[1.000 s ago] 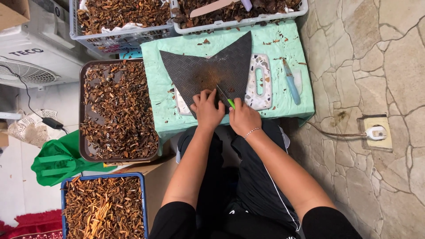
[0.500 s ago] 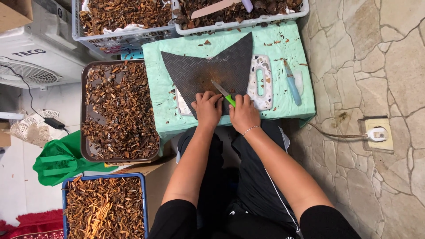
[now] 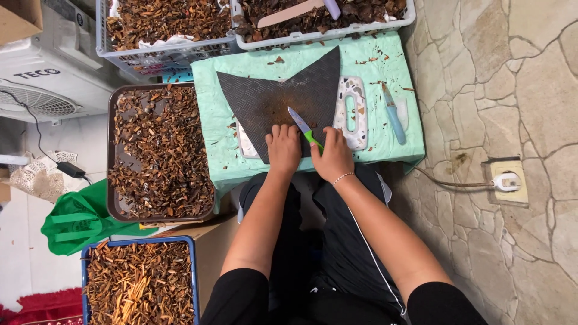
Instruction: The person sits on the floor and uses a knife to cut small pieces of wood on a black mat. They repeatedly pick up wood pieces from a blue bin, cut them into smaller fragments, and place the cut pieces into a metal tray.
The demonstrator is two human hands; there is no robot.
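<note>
Watching head cam here. Right hand (image 3: 333, 157) clenched round green handle of knife (image 3: 304, 128), blade running up-left over dark mat (image 3: 283, 96), near table's (image 3: 385, 60) front edge. Left hand (image 3: 283, 147) just beside it, knuckles curled, pressing down on mat; probably pinning some small piece under fingers, can't tell. Blade tip nearer left hand.

Both bare forearms stretched forward, left hand (image 3: 284, 148) curled palm down, right hand (image 3: 333, 157) fisted just beside it, wrists nearly level
</note>
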